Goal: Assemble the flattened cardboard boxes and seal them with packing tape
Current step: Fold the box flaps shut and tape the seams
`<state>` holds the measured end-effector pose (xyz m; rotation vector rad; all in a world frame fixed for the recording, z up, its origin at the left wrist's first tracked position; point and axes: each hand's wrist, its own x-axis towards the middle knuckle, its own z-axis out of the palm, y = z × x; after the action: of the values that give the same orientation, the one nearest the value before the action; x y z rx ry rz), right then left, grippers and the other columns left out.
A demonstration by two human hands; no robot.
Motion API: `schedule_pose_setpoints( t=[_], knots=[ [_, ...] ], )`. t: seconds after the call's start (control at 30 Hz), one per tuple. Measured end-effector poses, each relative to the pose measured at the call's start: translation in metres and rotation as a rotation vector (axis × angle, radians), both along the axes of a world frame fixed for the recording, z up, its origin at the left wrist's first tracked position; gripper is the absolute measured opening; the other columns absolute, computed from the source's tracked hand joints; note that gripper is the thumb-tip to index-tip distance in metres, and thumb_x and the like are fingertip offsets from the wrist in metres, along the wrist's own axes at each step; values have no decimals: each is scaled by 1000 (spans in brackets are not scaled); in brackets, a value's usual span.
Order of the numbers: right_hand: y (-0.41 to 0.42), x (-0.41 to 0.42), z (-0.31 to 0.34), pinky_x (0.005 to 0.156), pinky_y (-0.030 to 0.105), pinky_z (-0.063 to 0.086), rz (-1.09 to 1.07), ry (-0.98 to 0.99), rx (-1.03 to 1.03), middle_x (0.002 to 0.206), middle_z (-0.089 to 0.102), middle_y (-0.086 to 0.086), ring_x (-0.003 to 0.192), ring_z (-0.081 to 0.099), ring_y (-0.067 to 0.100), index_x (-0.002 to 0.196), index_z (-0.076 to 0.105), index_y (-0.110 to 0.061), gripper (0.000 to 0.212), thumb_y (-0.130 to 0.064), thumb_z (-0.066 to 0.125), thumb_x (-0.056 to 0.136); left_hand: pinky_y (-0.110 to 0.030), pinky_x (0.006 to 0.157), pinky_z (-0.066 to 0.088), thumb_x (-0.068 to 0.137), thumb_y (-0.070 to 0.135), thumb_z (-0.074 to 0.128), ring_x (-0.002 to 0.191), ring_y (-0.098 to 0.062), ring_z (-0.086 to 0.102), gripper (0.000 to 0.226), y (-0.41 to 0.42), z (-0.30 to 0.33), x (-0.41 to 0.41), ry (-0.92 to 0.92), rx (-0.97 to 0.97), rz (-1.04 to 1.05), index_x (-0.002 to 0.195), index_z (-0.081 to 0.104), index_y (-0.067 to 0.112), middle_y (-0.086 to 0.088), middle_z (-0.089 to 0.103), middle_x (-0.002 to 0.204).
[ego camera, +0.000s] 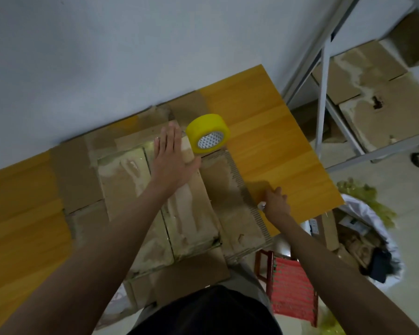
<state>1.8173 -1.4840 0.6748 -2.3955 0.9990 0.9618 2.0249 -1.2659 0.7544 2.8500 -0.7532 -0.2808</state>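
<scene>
Left hand [172, 157]: my fingers straight, pressing flat on the cardboard box [179, 209]
Right hand [275, 201]: pinching something small and white beside the box
Tape roll [208, 134]: touching the box's far end

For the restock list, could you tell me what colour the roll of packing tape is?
Yellow roll of packing tape, white patterned core; head view.

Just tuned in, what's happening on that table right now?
A person is working on a cardboard box on the yellow table. The left hand lies flat, fingers straight, on the box's closed flaps. The right hand grips something small and white at the box's edge. The yellow tape roll stands untouched beside the left hand.
</scene>
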Motion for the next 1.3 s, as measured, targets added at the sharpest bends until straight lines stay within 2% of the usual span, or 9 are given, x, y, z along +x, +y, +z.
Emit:
schedule_pose_setpoints(
  t=[0.17, 0.27, 0.37, 0.5, 0.67, 0.73, 0.8, 0.87, 1.3],
  knots=[
    [2, 1, -5, 88, 50, 51, -127, -130, 52, 133, 47, 21, 116, 51, 40, 133, 43, -4, 32, -8, 51, 102, -41, 125, 1, 92, 66, 47, 155, -22, -4, 98, 1, 5, 7, 15, 41, -36, 160, 4, 10, -6, -1, 168],
    [2, 21, 8, 72, 50, 54, -318, -381, 109, 107, 62, 22, 85, 61, 35, 115, 52, -5, 16, -14, 54, 102, -40, 125, 0, 95, 64, 42, 155, -20, -4, 91, 4, 9, 15, 22, 47, -77, 159, 8, 8, -7, 3, 168],
    [11, 59, 37, 63, 36, 54, -438, -701, 212, 108, 68, 17, 73, 67, 22, 122, 61, -6, 25, -20, 59, 101, -38, 125, -1, 99, 59, 37, 155, -21, -3, 82, 6, 13, 26, 62, 20, -100, 158, 13, 7, -9, 7, 167],
    [33, 112, 71, 89, 46, 53, -436, -928, 311, 128, 66, 12, 106, 65, 32, 129, 64, -12, 28, -11, 52, 103, -43, 124, 8, 102, 54, 36, 154, -24, 10, 68, -6, 23, 56, 121, -43, -42, 152, 32, 8, -11, 25, 162],
    [62, 151, 92, 88, 43, 56, -461, -1023, 403, 126, 66, 15, 105, 66, 31, 123, 67, -6, 27, -2, 51, 101, -41, 108, 38, 101, 46, 52, 133, -27, 50, 51, -39, 35, 107, 448, -184, -103, 139, 56, 12, -12, 53, 146],
    [70, 159, 94, 84, 32, 57, -489, -1041, 408, 118, 69, 12, 97, 67, 24, 120, 68, -6, 25, -4, 54, 99, -48, 108, 41, 98, 38, 60, 132, -34, 50, 45, -52, 34, 120, 603, -205, -158, 128, 63, 4, -20, 55, 140],
    [77, 163, 94, 69, 8, 48, -498, -1074, 384, 104, 70, 5, 82, 63, 7, 115, 70, -6, 22, -5, 58, 96, -42, 100, 44, 95, 33, 66, 107, -24, 61, 32, -60, 32, 126, 757, -249, -163, 112, 69, 6, -10, 67, 116],
    [81, 167, 94, 59, 3, 39, -516, -1101, 351, 92, 65, -2, 73, 57, -3, 108, 71, -8, 17, -7, 63, 93, -35, 84, 34, 95, 29, 66, 87, -17, 45, 27, -64, 29, 131, 851, -259, -190, 89, 65, 3, -6, 52, 91],
    [87, 188, 93, 70, 45, 56, -595, -1033, 323, 85, 70, 3, 77, 65, 18, 99, 70, -9, 14, -17, 73, 88, -28, 92, 43, 94, 11, 66, 101, -12, 56, 27, -75, 30, 130, 977, -386, -28, 116, 68, -6, -9, 66, 107]
  ],
)
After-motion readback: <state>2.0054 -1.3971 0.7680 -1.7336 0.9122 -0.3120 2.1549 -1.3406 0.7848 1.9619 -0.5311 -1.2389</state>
